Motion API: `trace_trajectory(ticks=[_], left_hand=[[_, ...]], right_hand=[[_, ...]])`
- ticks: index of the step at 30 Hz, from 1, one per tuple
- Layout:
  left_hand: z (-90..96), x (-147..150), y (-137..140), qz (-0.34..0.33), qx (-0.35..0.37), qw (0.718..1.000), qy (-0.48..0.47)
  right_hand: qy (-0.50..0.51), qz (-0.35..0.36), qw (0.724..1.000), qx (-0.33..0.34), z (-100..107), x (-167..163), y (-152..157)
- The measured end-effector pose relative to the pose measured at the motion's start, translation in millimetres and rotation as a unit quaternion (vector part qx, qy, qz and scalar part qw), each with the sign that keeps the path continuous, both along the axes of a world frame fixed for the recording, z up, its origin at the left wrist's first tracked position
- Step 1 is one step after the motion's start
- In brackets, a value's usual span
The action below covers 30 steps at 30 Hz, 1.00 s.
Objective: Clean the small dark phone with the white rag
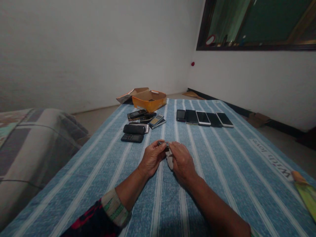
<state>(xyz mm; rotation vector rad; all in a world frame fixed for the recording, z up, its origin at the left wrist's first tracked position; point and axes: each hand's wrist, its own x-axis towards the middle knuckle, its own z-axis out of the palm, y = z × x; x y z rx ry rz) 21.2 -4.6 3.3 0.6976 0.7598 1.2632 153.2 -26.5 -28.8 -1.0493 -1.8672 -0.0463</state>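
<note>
My left hand (152,158) is closed on a small dark phone (163,143), seen nearly edge-on, with the fingers covering much of it. Against the phone's other end, my right hand (182,160) grips a pale cloth (169,158) that hangs below the fingers. Both hands are above the middle of a blue and white striped cloth cover (138,197). Beyond my left hand lies a loose pile of several old phones, among them a black keypad phone (132,138) and a phone with a yellowish keypad (156,120).
Several phones stand in a row at the right, from a small black phone (181,115) to a white-edged phone (224,119). An open orange box (149,102) sits at the far edge. A covered piece of furniture (49,138) is at left; a yellow-green item (306,191) lies at right.
</note>
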Motion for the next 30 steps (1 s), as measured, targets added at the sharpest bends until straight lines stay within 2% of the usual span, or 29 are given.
trace_trajectory(ticks=[5,30], left_hand=[[1.2,3,-3,-0.014,0.007,1.000,0.004],[-1.7,2,-3,-0.031,0.004,0.999,0.014]], right_hand=[[0.017,0.061,0.998,-0.005,11,-2,-1],[0.016,0.054,0.998,0.002,13,5,1]])
